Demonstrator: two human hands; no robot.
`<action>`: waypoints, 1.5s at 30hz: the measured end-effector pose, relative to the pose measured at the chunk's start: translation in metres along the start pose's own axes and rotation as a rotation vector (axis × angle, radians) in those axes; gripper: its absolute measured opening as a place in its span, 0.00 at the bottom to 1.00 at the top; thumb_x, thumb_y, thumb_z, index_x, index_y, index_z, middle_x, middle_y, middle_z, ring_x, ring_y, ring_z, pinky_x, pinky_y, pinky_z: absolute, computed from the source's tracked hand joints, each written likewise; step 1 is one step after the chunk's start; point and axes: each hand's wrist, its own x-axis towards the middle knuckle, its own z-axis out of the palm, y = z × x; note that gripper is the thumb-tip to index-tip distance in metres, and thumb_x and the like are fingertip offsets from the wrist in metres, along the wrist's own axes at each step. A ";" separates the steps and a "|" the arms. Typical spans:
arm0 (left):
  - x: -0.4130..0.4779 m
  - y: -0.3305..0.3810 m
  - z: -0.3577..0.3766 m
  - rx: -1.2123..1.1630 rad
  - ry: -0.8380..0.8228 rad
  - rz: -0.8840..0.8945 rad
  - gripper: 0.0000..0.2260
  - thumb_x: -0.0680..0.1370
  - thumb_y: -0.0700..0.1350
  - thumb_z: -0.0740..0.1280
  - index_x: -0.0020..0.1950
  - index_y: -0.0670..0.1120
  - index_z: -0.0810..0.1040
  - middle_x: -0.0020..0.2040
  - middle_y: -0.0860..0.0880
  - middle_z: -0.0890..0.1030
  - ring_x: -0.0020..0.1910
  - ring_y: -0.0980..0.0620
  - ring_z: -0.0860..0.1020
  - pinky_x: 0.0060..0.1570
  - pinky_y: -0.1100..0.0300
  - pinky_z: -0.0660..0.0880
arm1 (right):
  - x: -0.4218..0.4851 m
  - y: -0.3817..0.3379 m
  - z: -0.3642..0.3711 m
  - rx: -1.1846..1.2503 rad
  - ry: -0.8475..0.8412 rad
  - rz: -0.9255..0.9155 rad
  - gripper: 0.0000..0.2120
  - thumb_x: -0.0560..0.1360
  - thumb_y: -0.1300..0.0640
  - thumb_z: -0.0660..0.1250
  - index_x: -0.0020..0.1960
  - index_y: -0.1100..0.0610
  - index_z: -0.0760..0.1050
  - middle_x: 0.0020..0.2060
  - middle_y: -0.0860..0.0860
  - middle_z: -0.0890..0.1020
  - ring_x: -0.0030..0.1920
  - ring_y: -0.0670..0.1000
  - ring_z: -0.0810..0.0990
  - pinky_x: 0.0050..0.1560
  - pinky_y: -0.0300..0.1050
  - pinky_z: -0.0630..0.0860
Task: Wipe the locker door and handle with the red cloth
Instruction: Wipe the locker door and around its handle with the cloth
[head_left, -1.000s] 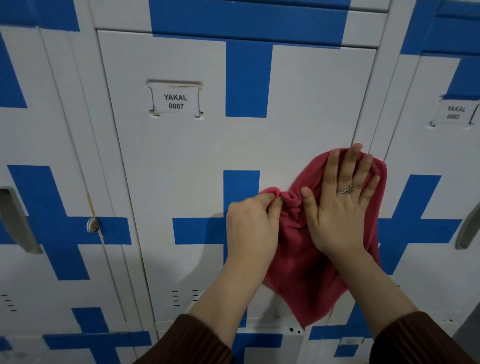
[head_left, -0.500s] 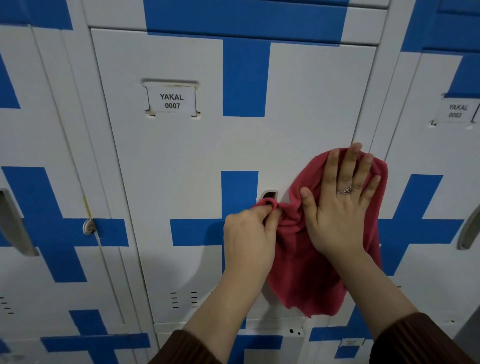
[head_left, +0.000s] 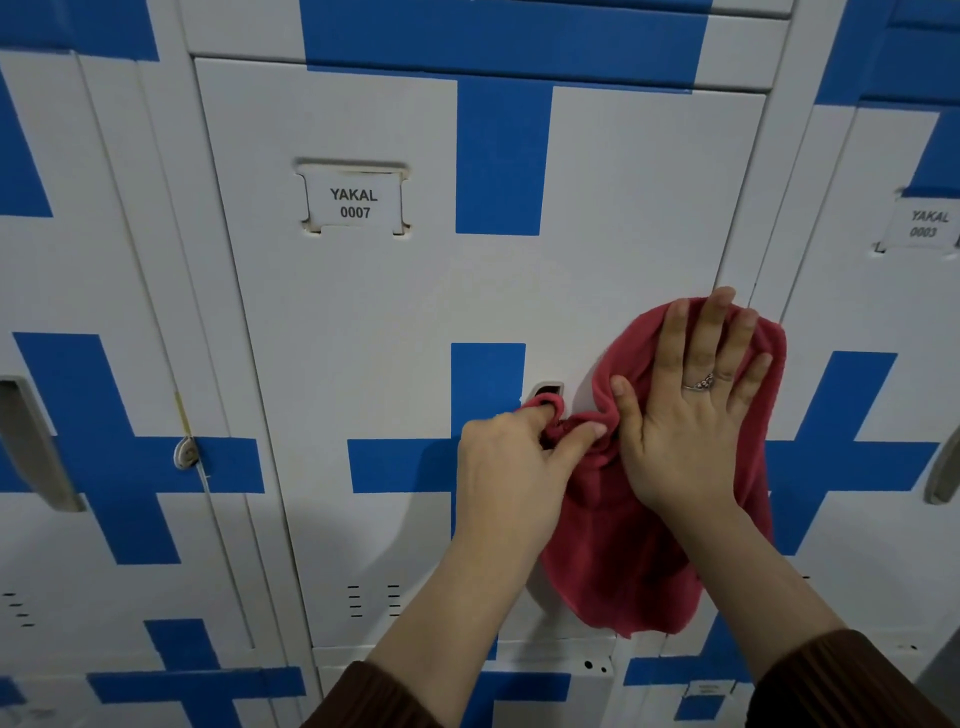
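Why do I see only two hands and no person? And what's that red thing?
The camera sits on the person's head, looking forward and down, so you see what they see. In front is a white locker door with blue crosses and a label, YAKAL 0007. The red thing is a red cloth for wiping. The right hand lies flat on it, pressing it against the door. The left hand pinches a fold of it beside a small dark slot.

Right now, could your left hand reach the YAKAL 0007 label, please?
Probably yes: bare locker door lies between the left hand and the YAKAL 0007 label, though it is pinching the red cloth.
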 end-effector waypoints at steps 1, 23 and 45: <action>0.002 0.000 0.001 0.016 0.018 -0.004 0.17 0.72 0.55 0.71 0.36 0.41 0.81 0.23 0.52 0.73 0.25 0.52 0.70 0.37 0.55 0.71 | 0.000 0.000 0.000 0.002 0.005 -0.001 0.30 0.78 0.39 0.41 0.74 0.54 0.40 0.72 0.56 0.43 0.70 0.48 0.30 0.68 0.50 0.30; 0.000 -0.010 0.011 0.086 0.159 0.078 0.18 0.75 0.51 0.61 0.31 0.42 0.78 0.23 0.46 0.75 0.24 0.45 0.72 0.31 0.50 0.73 | 0.000 0.000 0.000 0.005 -0.003 0.002 0.31 0.78 0.38 0.41 0.74 0.54 0.41 0.72 0.55 0.43 0.70 0.48 0.30 0.68 0.50 0.30; -0.005 -0.005 0.004 -0.007 0.040 0.035 0.18 0.72 0.58 0.68 0.31 0.44 0.78 0.20 0.52 0.72 0.23 0.55 0.72 0.33 0.58 0.73 | -0.001 -0.001 -0.001 -0.002 -0.001 0.003 0.31 0.78 0.39 0.41 0.74 0.55 0.43 0.72 0.55 0.44 0.71 0.49 0.30 0.68 0.50 0.30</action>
